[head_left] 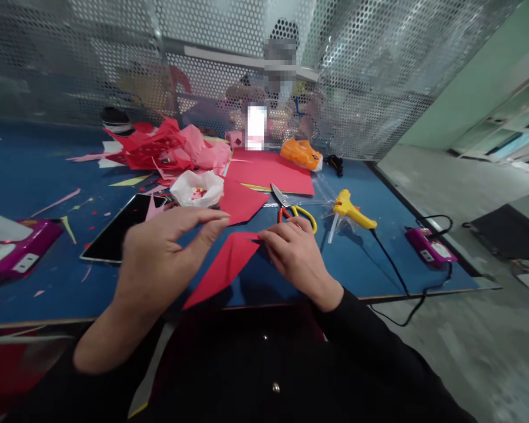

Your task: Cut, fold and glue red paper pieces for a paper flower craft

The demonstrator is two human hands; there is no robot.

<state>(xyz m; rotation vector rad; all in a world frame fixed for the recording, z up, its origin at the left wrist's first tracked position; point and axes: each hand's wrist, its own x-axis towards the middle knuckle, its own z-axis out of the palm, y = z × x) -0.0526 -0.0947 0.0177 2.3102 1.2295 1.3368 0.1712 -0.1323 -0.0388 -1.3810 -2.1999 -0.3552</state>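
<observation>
A folded red paper triangle [223,267] lies on the blue table [35,170] near its front edge. My right hand [295,255] presses on the paper's right tip with its fingertips. My left hand [161,261] hovers just above the paper's left side, thumb and fingers pinched together, nothing visibly held in them. Another red paper piece [240,201] lies just beyond my hands.
Scissors with red and yellow handles [293,208] and a yellow glue gun [350,210] lie to the right. A black phone [123,226] is on the left, a white plastic bag [198,188] behind it. Red and pink paper scraps [167,147] pile at the back. A perforated metal screen [361,76] closes the far side.
</observation>
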